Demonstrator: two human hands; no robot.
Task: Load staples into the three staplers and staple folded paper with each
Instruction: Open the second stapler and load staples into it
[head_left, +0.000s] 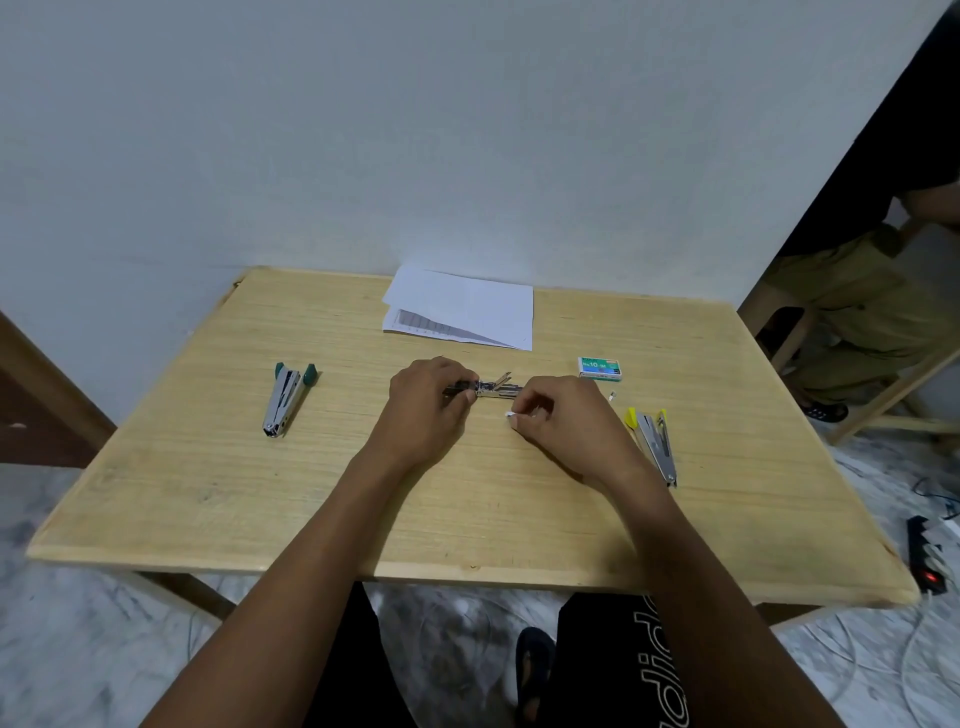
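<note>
Stapler (491, 388) half under left hand (423, 402) | right hand (558, 415) pinches indistinct white bit (509, 414)

An open silver metal stapler (493, 388) is gripped by the left hand (428, 402) over the pale wooden counter (467, 509); a pale staple strip (509, 414) is pinched by the right hand (558, 423) beside it. A green-handled stapler (285, 397) is laid left, a yellow-handled stapler (655, 444) right.
</note>
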